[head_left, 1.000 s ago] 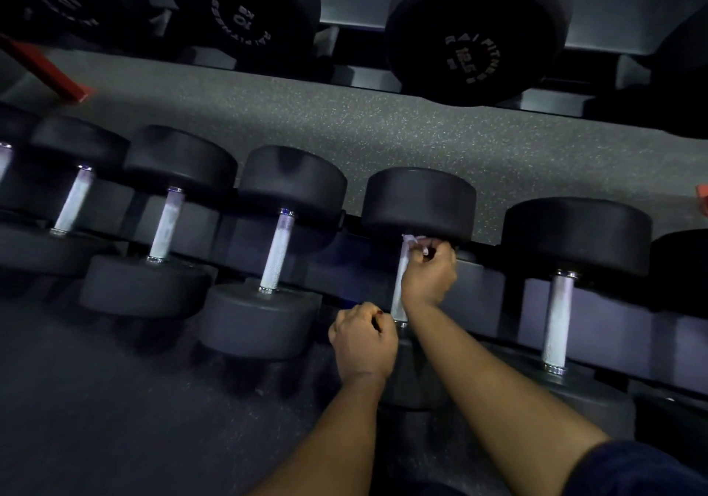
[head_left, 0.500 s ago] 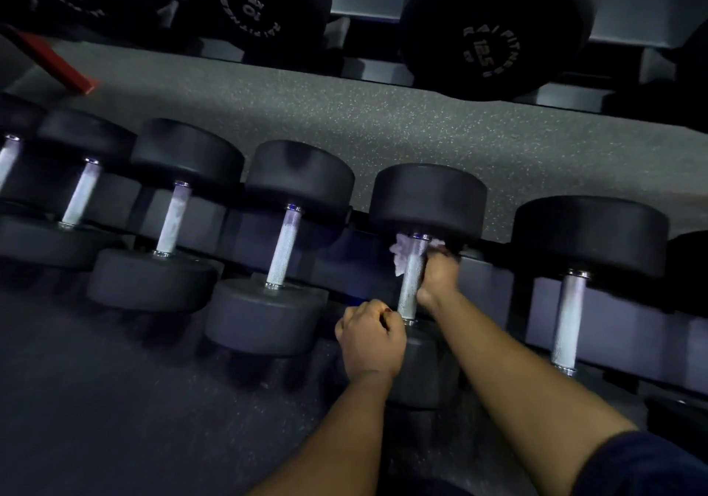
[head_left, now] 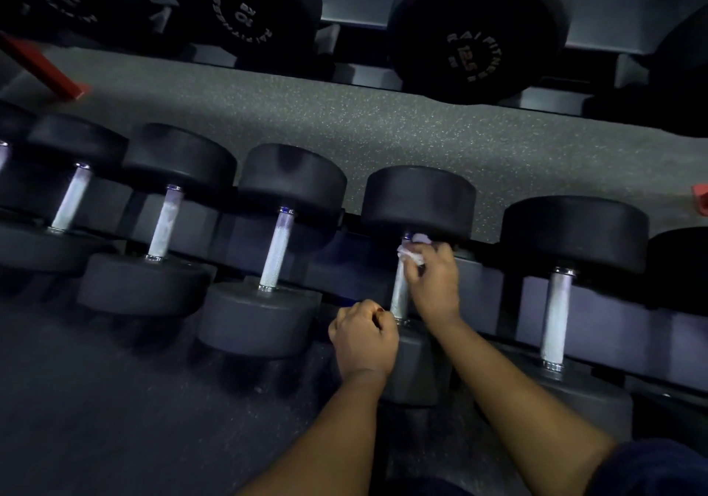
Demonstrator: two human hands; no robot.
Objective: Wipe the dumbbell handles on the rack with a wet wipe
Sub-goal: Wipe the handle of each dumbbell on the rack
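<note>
A row of black dumbbells with silver knurled handles lies on the rack. My right hand (head_left: 435, 279) grips a white wet wipe (head_left: 412, 252) against the upper end of one dumbbell handle (head_left: 400, 298), just under its far black head (head_left: 419, 200). My left hand (head_left: 364, 336) is curled in a fist at the lower end of that same handle, beside the near head (head_left: 417, 365); nothing shows in it. Most of the wipe is hidden under my right fingers.
Neighbouring dumbbell handles stand to the left (head_left: 276, 252) and right (head_left: 557, 317). Larger dumbbells marked 10 (head_left: 245, 16) and 12.5 (head_left: 475, 35) sit on a second rack beyond a strip of speckled floor (head_left: 344, 112). A red frame piece (head_left: 42, 70) shows at far left.
My right hand has shifted with the wipe around the upper end of the handle. My left fist has stayed at the lower end.
</note>
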